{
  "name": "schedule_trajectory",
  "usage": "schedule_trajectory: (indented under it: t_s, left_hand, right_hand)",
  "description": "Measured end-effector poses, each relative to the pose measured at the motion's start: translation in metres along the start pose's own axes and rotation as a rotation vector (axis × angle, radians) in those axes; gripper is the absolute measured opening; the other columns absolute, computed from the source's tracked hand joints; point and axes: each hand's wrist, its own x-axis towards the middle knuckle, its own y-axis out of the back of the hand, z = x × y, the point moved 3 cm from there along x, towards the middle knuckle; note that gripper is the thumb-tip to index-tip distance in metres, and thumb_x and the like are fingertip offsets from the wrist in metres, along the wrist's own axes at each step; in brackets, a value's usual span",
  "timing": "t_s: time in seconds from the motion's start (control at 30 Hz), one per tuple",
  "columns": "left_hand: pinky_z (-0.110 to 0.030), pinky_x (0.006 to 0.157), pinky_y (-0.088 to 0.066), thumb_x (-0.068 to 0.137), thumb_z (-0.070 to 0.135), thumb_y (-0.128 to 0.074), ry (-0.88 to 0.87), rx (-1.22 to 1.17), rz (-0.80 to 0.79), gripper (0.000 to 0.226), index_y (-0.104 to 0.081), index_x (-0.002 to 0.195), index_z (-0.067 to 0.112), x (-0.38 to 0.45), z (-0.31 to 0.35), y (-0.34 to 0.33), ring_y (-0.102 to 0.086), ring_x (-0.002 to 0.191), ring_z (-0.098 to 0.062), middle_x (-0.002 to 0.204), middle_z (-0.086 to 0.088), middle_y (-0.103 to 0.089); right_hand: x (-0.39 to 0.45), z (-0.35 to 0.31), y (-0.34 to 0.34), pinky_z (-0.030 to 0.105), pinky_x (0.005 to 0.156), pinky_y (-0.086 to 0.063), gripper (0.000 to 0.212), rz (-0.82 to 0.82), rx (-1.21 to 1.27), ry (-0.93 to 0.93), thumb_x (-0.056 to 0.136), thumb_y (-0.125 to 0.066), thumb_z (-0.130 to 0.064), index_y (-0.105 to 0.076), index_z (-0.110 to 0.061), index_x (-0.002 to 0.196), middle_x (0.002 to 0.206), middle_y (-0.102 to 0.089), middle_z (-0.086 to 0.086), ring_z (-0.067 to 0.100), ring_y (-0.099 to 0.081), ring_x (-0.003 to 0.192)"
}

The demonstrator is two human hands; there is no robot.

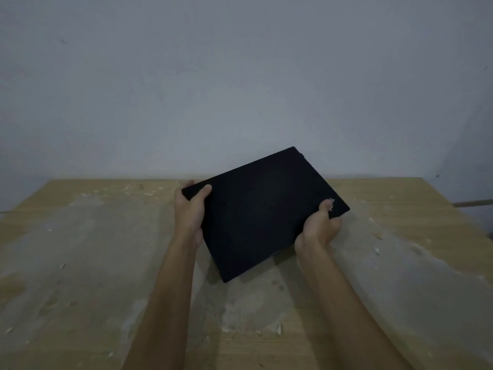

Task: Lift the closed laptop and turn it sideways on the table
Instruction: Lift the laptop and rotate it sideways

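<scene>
A closed black laptop (262, 212) is held above the wooden table (80, 276), tilted and rotated so one corner points toward me and another toward the wall. My left hand (190, 209) grips its left corner, thumb on the lid and fingers underneath. My right hand (318, 228) grips the right edge near a small logo, thumb on top. The laptop's underside is hidden.
The table top is worn, with pale scuffed patches and small flakes of debris scattered about. A plain grey wall (240, 76) stands right behind the table's far edge. The right table edge (453, 209) slants toward me.
</scene>
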Motion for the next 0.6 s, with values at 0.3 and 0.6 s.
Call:
schedule_trajectory:
  t_s: [0.3,0.6]
  left_hand:
    - [-0.025,0.075,-0.059,0.094,0.027,-0.074,-0.109,0.029,-0.007,0.053,-0.049,0.139,0.014,-0.004,0.002,0.007,-0.068,0.109,-0.016,0.124,-0.002,-0.066]
    - [-0.042,0.079,-0.064,0.096,0.032,-0.072,-0.010,-0.013,0.016,0.043,-0.058,0.132,0.013,0.015,0.005,0.038,-0.073,0.108,-0.027,0.121,-0.008,-0.073]
  right_hand:
    - [-0.018,0.005,-0.007,0.045,0.087,-0.062,0.035,-0.002,0.099,0.027,0.106,-0.047,-0.035,-0.055,-0.008,0.128,0.118,-0.071,0.007,0.026,-0.072,0.102]
    - [-0.004,-0.001,-0.006,0.039,0.084,-0.061,0.019,-0.181,-0.069,0.011,0.090,-0.068,-0.019,-0.072,-0.013,0.109,0.107,-0.075,0.003,0.022,-0.073,0.099]
